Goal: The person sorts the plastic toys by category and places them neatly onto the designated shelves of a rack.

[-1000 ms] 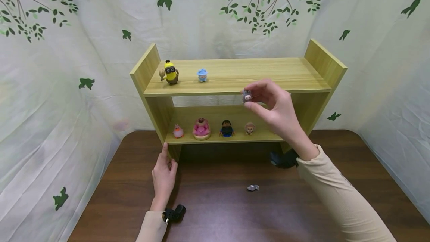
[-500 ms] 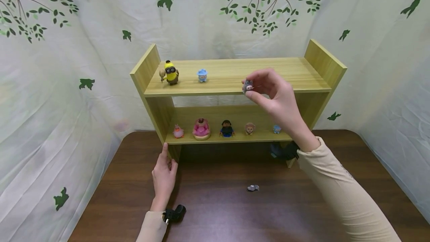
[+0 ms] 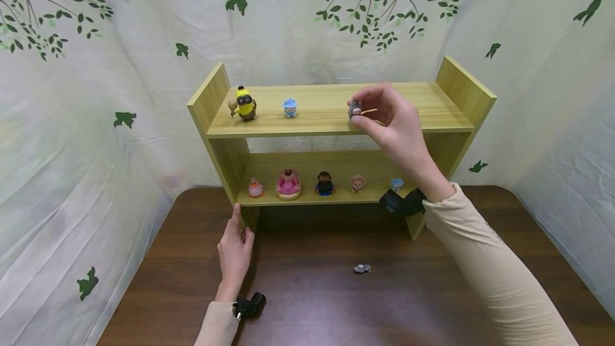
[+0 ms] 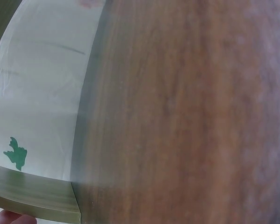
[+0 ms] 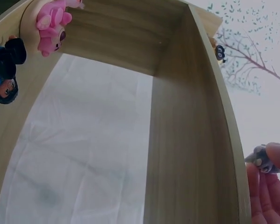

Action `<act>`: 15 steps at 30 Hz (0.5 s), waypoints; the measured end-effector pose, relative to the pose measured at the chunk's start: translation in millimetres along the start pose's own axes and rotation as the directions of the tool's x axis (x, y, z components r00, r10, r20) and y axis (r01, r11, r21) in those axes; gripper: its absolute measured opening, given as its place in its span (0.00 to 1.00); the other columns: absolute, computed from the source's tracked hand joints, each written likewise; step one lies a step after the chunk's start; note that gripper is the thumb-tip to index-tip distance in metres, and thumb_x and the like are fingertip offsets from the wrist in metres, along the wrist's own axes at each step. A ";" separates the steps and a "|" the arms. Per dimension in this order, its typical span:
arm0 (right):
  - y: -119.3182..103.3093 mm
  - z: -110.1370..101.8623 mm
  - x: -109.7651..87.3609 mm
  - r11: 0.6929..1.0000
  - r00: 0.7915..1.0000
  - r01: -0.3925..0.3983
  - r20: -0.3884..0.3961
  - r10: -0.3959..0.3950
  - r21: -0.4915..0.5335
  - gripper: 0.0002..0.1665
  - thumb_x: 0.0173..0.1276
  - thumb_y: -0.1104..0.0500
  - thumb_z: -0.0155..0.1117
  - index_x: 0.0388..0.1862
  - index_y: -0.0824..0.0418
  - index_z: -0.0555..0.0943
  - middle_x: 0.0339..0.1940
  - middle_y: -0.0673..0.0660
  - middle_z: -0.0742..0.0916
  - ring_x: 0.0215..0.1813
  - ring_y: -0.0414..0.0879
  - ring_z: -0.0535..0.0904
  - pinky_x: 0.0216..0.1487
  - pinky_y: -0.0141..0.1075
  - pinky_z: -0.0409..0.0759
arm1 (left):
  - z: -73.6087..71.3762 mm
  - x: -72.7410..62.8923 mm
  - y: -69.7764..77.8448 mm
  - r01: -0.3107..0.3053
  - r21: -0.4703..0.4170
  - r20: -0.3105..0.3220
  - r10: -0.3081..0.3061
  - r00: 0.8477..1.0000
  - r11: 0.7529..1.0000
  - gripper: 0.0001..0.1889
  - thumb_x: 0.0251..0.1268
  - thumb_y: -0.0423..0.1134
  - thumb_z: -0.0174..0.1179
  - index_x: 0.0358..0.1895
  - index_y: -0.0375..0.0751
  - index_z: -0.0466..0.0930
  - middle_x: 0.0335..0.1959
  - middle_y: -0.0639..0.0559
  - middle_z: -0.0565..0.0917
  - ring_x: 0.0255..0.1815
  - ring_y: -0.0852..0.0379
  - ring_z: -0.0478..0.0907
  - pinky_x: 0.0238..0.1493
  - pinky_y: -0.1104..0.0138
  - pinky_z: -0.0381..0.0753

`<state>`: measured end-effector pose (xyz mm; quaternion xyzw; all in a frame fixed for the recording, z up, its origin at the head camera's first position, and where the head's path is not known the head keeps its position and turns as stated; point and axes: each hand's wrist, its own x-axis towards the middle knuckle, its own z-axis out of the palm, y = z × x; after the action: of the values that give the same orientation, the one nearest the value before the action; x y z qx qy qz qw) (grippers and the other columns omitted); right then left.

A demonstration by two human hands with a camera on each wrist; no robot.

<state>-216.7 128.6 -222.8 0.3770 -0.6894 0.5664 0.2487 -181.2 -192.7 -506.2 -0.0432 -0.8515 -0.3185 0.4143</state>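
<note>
My right hand [image 3: 396, 127] pinches a small grey hooded figurine [image 3: 355, 109] with a pale face between thumb and fingertips. It is held at the upper board of a wooden shelf [image 3: 331, 133], right of a blue-hatted figurine [image 3: 290, 108]; whether its base touches the board is unclear. In the right wrist view, the grey figurine [image 5: 263, 160] shows beside the board's edge. My left hand [image 3: 234, 255] holds the shelf at its lower left corner, index finger up along the front edge; the left wrist view shows only bits of its fingers [image 4: 11, 218].
A yellow minion figurine [image 3: 245, 104] stands at the upper left. On the lower board are a pink duck-like figurine [image 3: 255, 188], a pink bear [image 3: 288, 185], a dark-haired doll [image 3: 324, 185] and two small figurines. A small grey object [image 3: 362, 268] lies on the brown table [image 3: 307, 303].
My right hand has risen with the grey figurine from the upper board's front edge to above that board. The small blue figurine on the lower board has come into view. My left hand stays put.
</note>
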 end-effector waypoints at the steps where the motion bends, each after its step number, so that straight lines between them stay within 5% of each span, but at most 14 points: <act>1: 0.8 0.0 0.7 1.000 1.000 -0.004 -0.005 0.004 0.000 0.14 0.60 0.75 0.63 0.46 0.72 0.76 0.41 0.59 0.82 0.43 0.50 0.79 0.44 0.35 0.78 | 0.0 -0.1 0.2 0.002 -0.001 0.001 -0.002 1.000 1.000 0.47 0.55 0.19 0.55 0.75 0.62 0.51 0.27 0.43 0.69 0.22 0.55 0.62 0.23 0.58 0.64; 15: 1.5 -1.0 14.1 0.996 0.998 -0.056 -0.017 0.055 -0.068 0.13 0.60 0.75 0.63 0.45 0.72 0.76 0.41 0.59 0.82 0.44 0.47 0.78 0.46 0.35 0.78 | 0.0 0.2 0.7 0.005 -0.005 0.006 -0.005 1.000 1.000 0.47 0.55 0.19 0.54 0.75 0.62 0.51 0.26 0.43 0.68 0.22 0.56 0.61 0.23 0.59 0.63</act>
<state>-226.4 126.3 -212.6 0.3445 -0.7167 0.5520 0.2509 -181.1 -192.2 -505.7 -0.0432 -0.8519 -0.3217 0.4110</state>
